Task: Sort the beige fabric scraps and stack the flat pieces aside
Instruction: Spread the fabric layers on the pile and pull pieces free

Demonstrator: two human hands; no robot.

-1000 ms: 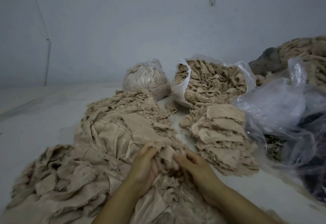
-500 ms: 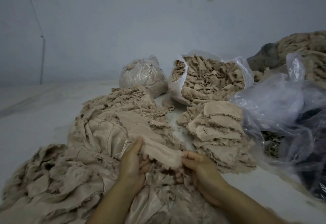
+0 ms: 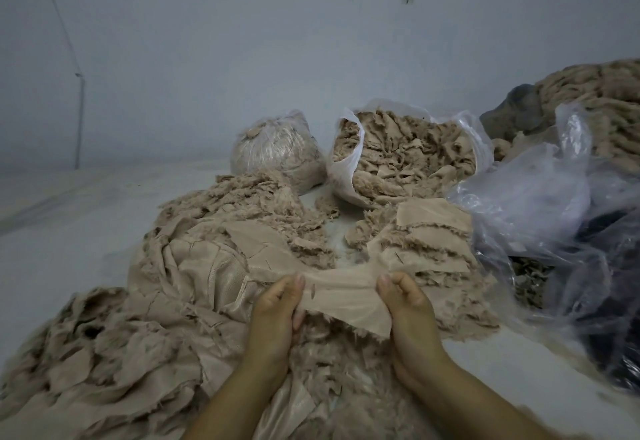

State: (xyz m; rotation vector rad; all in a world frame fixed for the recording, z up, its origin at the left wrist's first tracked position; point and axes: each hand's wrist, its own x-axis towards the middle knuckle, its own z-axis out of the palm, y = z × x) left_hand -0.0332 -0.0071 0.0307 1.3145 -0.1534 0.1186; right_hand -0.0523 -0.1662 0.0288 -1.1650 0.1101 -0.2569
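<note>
Beige fabric scrap [image 3: 341, 296], a thin frayed piece, is stretched flat between both hands in the head view, low and centre in the frame. The left hand [image 3: 277, 304] pinches its left edge, thumb on top and fingers curled beneath; the right hand [image 3: 403, 302] pinches its right edge the same way, with the lower corner of the cloth hanging just beside that wrist. Both hands hover over the loose pile of scraps [image 3: 166, 301], which spreads from the near edge to the left and holds crumpled, shiny and fuzzy pieces mixed together. Just behind and to the right of the held piece lies the stack of flat pieces [image 3: 433, 242], layered with ragged edges, resting on the pale floor [image 3: 69, 218]. Farther back stand 2 plastic bags: an open bag [image 3: 349, 159] full of scraps and a tied bag [image 3: 277, 148] to its left. Crumpled clear plastic sheeting [image 3: 540, 204] sits at the right, with a heap of rope-like beige material [image 3: 602, 107] behind it against the grey wall [image 3: 242, 41].
</note>
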